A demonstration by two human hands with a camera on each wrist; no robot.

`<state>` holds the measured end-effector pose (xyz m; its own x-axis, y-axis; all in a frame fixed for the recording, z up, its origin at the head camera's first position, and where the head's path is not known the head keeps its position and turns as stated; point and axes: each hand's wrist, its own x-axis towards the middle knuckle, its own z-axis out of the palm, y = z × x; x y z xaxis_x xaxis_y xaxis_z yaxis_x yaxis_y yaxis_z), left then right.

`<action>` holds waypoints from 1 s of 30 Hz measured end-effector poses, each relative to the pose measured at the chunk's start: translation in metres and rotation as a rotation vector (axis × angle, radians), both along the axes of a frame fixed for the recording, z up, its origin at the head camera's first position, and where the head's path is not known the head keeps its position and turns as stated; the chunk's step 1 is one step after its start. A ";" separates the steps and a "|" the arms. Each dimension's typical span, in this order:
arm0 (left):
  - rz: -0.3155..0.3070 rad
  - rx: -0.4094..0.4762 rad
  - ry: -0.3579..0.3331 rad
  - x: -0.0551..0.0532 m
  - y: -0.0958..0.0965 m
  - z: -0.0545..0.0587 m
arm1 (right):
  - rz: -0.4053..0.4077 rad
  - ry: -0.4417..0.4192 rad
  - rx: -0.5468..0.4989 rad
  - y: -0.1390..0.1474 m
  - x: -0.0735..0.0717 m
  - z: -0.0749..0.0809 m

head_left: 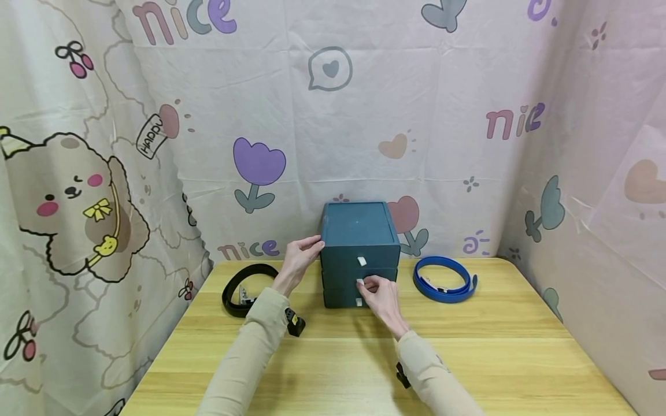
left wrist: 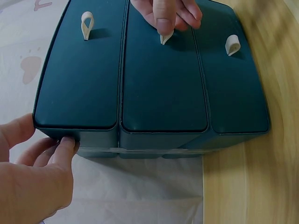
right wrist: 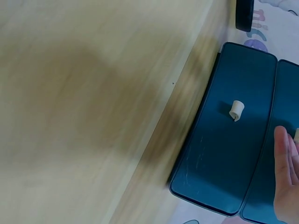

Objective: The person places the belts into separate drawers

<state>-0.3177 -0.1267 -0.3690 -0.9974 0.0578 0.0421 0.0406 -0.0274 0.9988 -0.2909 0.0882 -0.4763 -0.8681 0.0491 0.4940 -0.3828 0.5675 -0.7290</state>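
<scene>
A dark teal three-drawer box (head_left: pixel 358 224) stands on the table, with a pale loop tab on each drawer front. My right hand (head_left: pixel 381 297) pinches the tab on the middle drawer (left wrist: pixel 163 88) between thumb and fingers. That drawer front looks about level with its neighbours. At the box's upper left front corner, my left hand (head_left: pixel 299 260) rests its fingertips against the side. The top drawer's tab (left wrist: pixel 87 24) and the bottom drawer's tab (right wrist: pixel 237 110) hang untouched. What lies inside the drawers is hidden.
Left of the box a coiled black belt (head_left: pixel 229 289) with a metal buckle lies partly behind my left sleeve. A coiled blue belt (head_left: pixel 448 297) lies to the right. Behind the wooden table (head_left: pixel 333 370) hangs a printed white curtain (head_left: pixel 364 115).
</scene>
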 end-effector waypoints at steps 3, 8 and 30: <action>-0.001 0.002 -0.002 0.000 0.000 0.000 | 0.005 -0.008 0.004 0.000 0.000 0.001; -0.004 0.001 0.008 0.000 0.000 0.000 | 0.004 -0.009 0.015 0.000 0.001 0.002; 0.005 0.008 0.000 -0.001 0.001 0.001 | 0.052 0.009 -0.015 0.001 0.015 -0.003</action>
<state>-0.3184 -0.1252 -0.3681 -0.9977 0.0528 0.0427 0.0408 -0.0353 0.9985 -0.2759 0.0896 -0.4793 -0.8654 0.0114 0.5010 -0.4177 0.5357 -0.7338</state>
